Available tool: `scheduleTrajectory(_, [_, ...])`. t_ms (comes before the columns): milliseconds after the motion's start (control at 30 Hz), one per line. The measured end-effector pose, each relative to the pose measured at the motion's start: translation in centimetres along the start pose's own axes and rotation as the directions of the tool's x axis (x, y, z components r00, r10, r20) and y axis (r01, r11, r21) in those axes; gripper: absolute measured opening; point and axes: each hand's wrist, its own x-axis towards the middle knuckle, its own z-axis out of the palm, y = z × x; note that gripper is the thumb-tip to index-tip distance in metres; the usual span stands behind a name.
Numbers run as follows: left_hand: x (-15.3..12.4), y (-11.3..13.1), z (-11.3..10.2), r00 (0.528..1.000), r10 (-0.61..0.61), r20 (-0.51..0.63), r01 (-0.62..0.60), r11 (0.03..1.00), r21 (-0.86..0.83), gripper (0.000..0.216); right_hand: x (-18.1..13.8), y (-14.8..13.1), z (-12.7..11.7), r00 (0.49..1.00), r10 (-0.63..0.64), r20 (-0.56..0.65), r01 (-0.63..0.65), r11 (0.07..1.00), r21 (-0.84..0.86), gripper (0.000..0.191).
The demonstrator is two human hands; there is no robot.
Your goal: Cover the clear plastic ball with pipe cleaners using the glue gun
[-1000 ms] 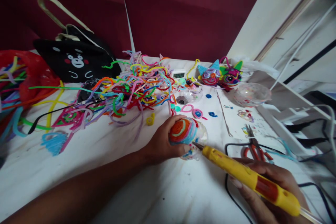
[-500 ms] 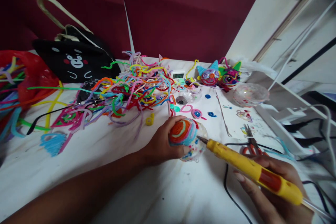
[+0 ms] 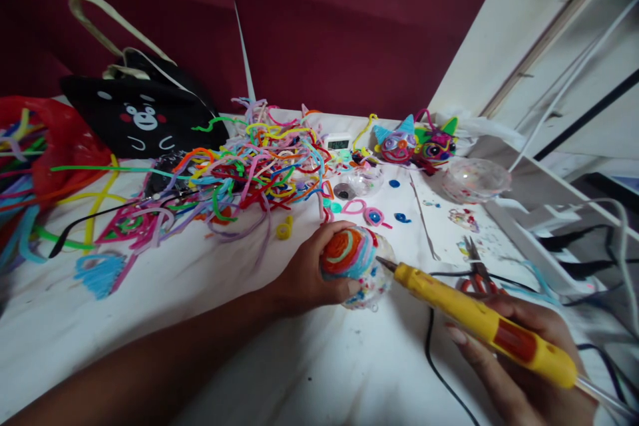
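My left hand (image 3: 304, 273) is wrapped round a clear plastic ball (image 3: 357, 266) partly covered with coiled orange, white and blue pipe cleaners. It rests on the white table (image 3: 200, 319). My right hand (image 3: 514, 359) grips a yellow glue gun (image 3: 479, 323) with a red label. The gun's metal tip touches the ball's right side. A clear glue stick pokes out of the gun's back end at the lower right.
A tangle of coloured pipe cleaners (image 3: 249, 170) fills the table's middle. A black bear-face bag (image 3: 144, 120) and a red plastic bag (image 3: 54, 146) lie left. Two pipe-cleaner cat heads (image 3: 417, 143), a clear half-sphere (image 3: 474, 180), red-handled scissors (image 3: 479, 276) and black cables (image 3: 439, 373) lie right.
The glue gun's tip has lifted from the ball's lower front to its right side. The ball has turned slightly in my left hand.
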Motion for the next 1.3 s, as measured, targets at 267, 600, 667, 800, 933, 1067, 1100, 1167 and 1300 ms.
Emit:
scheduleTrajectory(267, [-0.3,0.0,0.0,1.0,-0.002,0.02,0.002,1.0,-0.012,0.076,-0.1,0.7,-0.4,1.0,-0.021,-0.009,0.02,0.992,-0.122,0.021])
scheduleTrajectory(600, [-0.2,0.3,0.1,1.0,-0.02,0.011,0.02,1.0,-0.013,0.078,0.0,0.9,-0.4,0.999,-0.048,0.015,0.05,0.993,-0.104,0.022])
scheduleTrajectory(667, [-0.2,0.4,0.1,1.0,-0.024,0.011,0.024,1.0,-0.013,0.075,-0.1,0.6,-0.4,0.999,-0.045,0.017,0.045,0.997,-0.057,0.022])
scheduleTrajectory(800, [-0.1,0.5,0.2,1.0,-0.029,0.009,0.03,0.999,-0.014,0.072,-0.2,-0.1,0.0,0.999,0.044,0.0,-0.044,0.997,0.068,0.026])
scheduleTrajectory(933, [-0.1,0.3,0.1,1.0,-0.024,0.014,0.024,0.999,-0.022,0.071,-0.3,-0.4,0.1,0.996,0.088,-0.009,-0.087,0.993,0.074,0.026])
scheduleTrajectory(1067, [-0.2,0.2,0.1,1.0,-0.011,0.01,0.012,1.0,-0.021,0.072,-0.3,-0.3,-0.1,0.999,0.05,-0.003,-0.05,0.995,0.083,0.026])
scheduleTrajectory(1100, [-0.1,0.2,0.1,1.0,-0.016,0.009,0.016,1.0,-0.019,0.072,-0.3,-0.3,-0.1,0.999,0.038,0.008,-0.038,0.995,0.093,0.027])
scheduleTrajectory(1167, [-0.1,0.3,0.1,1.0,-0.024,0.008,0.024,1.0,-0.012,0.072,-0.2,-0.3,-0.2,0.999,0.026,0.021,-0.028,0.995,0.098,0.028])
scheduleTrajectory(1300, [-0.1,0.4,0.1,1.0,-0.022,0.013,0.022,1.0,-0.014,0.071,0.0,-0.2,-0.1,0.999,0.027,0.018,-0.029,0.995,0.1,0.028])
